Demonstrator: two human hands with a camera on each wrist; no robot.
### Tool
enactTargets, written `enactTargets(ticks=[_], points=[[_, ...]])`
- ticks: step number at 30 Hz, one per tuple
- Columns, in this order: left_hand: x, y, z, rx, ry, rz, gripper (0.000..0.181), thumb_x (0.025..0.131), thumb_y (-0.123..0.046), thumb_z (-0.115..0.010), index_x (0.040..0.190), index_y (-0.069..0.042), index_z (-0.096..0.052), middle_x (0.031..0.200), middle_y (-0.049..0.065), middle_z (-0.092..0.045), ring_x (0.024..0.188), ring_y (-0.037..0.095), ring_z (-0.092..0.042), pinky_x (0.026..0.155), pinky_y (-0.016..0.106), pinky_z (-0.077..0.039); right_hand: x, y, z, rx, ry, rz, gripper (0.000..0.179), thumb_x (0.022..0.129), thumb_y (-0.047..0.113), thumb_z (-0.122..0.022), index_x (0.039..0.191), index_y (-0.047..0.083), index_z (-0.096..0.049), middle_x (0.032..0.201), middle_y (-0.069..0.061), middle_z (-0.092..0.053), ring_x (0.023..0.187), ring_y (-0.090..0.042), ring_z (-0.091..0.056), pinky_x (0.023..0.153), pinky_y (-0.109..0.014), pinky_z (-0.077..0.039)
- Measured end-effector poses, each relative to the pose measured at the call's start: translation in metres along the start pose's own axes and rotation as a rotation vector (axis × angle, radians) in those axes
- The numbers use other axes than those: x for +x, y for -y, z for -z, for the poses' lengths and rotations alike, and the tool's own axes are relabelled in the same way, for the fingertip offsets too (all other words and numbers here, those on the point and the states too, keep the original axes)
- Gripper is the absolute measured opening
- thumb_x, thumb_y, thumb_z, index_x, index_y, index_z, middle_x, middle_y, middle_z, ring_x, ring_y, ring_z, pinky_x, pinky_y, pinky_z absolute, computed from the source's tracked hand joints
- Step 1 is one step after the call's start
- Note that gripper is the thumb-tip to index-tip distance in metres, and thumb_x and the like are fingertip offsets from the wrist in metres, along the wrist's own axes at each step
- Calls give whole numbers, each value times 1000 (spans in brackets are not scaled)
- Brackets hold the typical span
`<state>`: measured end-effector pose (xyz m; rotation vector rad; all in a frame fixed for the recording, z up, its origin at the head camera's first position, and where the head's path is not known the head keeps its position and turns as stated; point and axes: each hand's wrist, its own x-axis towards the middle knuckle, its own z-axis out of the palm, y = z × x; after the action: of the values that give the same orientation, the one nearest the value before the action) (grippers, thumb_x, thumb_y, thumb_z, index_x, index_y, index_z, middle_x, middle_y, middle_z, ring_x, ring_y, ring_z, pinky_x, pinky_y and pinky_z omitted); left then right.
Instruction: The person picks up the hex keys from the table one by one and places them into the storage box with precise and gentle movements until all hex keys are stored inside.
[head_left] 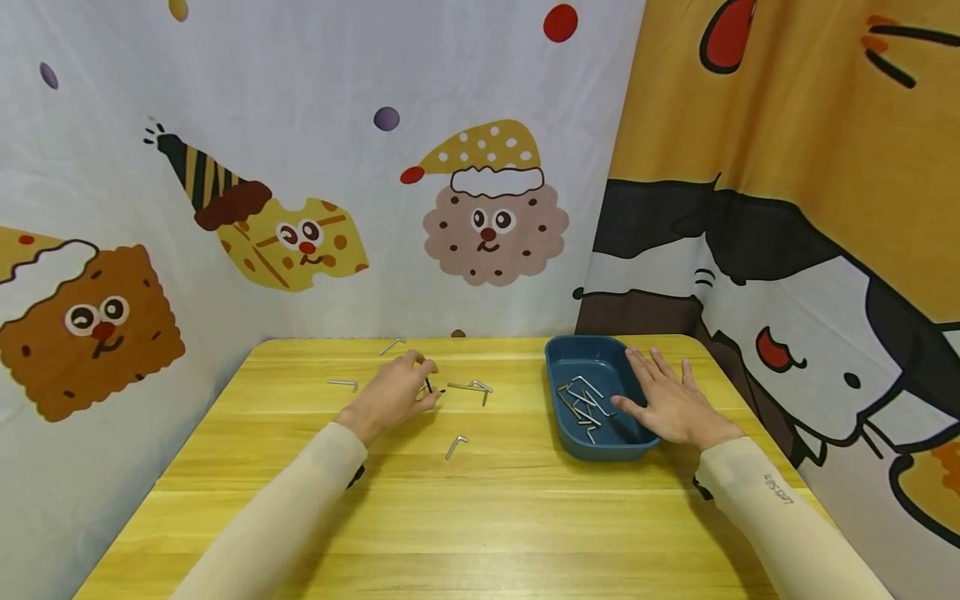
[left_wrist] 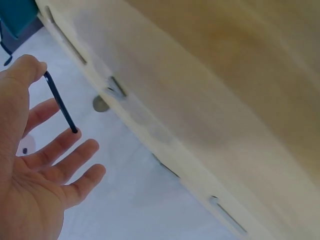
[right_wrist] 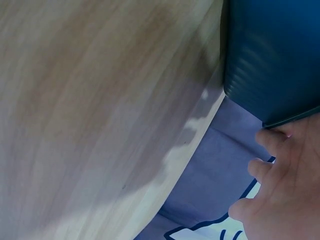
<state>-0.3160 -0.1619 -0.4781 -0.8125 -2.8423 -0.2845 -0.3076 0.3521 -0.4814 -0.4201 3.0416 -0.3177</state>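
My left hand (head_left: pixel 393 393) is raised a little over the table and pinches a black hex key (left_wrist: pixel 61 102) between the thumb and a fingertip. In the left wrist view its other fingers spread away from the key. My right hand (head_left: pixel 675 404) lies with straight fingers across the right rim of a blue plastic bin (head_left: pixel 606 452), its thumb reaching over the inside. Several silver and brass-coloured hex keys (head_left: pixel 588 387) lie jumbled in the bin. Just right of my left hand, a small group of hex keys (head_left: pixel 468 386) lies on the wood.
More silver hex keys lie scattered on the table (head_left: pixel 480 533): one at the left (head_left: pixel 342 382), one near the back edge (head_left: pixel 390 347) and one in front (head_left: pixel 456 447). A cartoon-printed curtain (head_left: pixel 300 83) hangs right behind the table.
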Motion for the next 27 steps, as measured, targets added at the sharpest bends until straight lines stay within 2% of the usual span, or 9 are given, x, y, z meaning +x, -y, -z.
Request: enactTargets(ticks=[7,13,24,27], points=[[14,-19,3,-2,-20,-52,43,114,-33,-79,146,-6,-71,148,26,-68,105,35,-79,106,58,-67,1,-1,0,0,3,2,108,115,71,-56,187,4,-10,195,-27,-13,180,-59,-5,137,-88,12],[29,-36,4,-13,-22,-102,42,115,-34,-77,148,-7,-70,150,23,-68,106,33,-79,113,60,-65,1,0,-1,5,6,0,107,116,69,-56,187,5,-10,195,-27,-13,181,-58,-5,137,-88,13],[59,-67,4,17,-46,-197,42,117,-39,-74,145,-8,-71,146,21,-71,101,31,-80,100,55,-70,0,2,2,-7,0,5,107,115,69,-57,187,5,-12,195,-27,-15,180,-59,-7,137,-88,9],[65,-76,5,19,-39,-200,43,117,-41,-74,147,-10,-71,147,20,-71,103,30,-80,100,52,-70,0,2,2,-6,4,4,106,115,68,-58,187,4,-12,195,-27,-15,180,-58,-7,138,-88,9]])
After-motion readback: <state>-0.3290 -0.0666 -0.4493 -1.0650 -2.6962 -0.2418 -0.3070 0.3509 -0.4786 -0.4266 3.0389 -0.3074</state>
